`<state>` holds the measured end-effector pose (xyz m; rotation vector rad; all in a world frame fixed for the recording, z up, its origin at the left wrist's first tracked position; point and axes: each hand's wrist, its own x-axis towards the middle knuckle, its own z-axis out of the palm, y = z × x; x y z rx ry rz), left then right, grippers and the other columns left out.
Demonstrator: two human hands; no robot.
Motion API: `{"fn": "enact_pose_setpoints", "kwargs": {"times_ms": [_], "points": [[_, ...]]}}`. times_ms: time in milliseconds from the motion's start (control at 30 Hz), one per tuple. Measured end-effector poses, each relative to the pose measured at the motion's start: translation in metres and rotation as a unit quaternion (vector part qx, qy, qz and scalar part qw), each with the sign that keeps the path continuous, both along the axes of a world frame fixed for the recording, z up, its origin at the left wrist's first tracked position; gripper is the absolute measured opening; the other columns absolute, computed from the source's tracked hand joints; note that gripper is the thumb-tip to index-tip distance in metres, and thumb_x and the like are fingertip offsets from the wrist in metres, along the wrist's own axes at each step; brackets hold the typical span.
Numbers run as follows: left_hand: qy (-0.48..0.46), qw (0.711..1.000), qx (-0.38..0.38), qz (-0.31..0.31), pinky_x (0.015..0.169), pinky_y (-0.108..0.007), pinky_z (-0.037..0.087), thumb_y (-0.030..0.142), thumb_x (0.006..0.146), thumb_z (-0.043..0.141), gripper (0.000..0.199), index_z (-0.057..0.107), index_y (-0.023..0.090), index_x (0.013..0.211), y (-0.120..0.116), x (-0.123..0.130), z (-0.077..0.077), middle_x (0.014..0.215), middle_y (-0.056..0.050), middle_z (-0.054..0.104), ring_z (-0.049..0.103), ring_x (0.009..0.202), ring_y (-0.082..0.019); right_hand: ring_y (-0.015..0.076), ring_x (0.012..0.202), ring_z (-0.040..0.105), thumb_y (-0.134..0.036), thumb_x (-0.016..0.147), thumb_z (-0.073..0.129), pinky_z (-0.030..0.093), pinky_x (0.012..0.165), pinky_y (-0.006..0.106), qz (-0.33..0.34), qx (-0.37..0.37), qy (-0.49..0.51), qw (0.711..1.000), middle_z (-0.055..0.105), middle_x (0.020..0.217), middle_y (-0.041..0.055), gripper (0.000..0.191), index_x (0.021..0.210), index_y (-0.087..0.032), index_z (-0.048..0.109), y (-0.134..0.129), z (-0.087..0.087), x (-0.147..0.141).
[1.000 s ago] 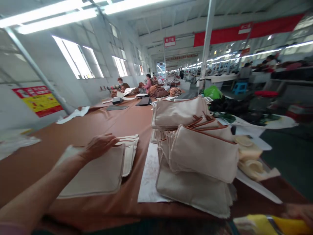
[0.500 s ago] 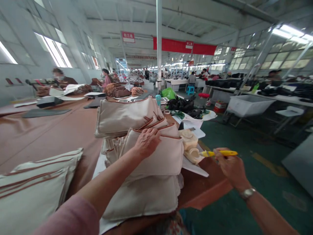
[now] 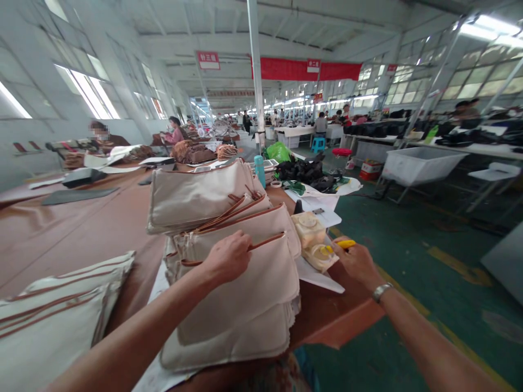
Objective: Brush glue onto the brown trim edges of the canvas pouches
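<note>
My left hand (image 3: 231, 256) is closed on the brown-trimmed top edge of a cream fabric piece (image 3: 253, 283), which lies on a stack of similar pieces. To the right, my right hand (image 3: 358, 265) grips a brush with a yellow handle (image 3: 346, 244). The brush's lower end is in the mouth of an open pale container (image 3: 321, 256); its bristles are hidden. Just behind that container sits a second pale one (image 3: 308, 227). Another pile of cream pieces (image 3: 200, 193) rests behind my left hand.
More cream pieces (image 3: 53, 316) lie at the left on the brown-covered table (image 3: 134, 218). A blue bottle (image 3: 259, 170), black material (image 3: 306, 171) and a green bag (image 3: 278, 152) are farther back. People sit at distant tables.
My left hand has drawn the top fabric piece toward me and left, off the ones behind. My right hand has moved left, bringing the brush into the open container.
</note>
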<state>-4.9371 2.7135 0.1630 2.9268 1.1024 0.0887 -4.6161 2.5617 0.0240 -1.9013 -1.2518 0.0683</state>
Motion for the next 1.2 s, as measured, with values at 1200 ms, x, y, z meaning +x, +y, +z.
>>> {"fn": "enact_pose_setpoints", "kwargs": {"times_ms": [1200], "points": [[-0.32, 0.75, -0.577, -0.046, 0.085, -0.025, 0.046, 0.043, 0.093, 0.059, 0.043, 0.066, 0.015, 0.125, -0.111, -0.079, -0.025, 0.112, -0.008, 0.069, 0.06, 0.098, -0.019, 0.0054, 0.042, 0.036, -0.042, 0.08, 0.074, 0.026, 0.039, 0.015, 0.126, 0.169, 0.495, 0.843, 0.045, 0.051, -0.0062, 0.032, 0.076, -0.018, 0.053, -0.052, 0.114, -0.161]]}}
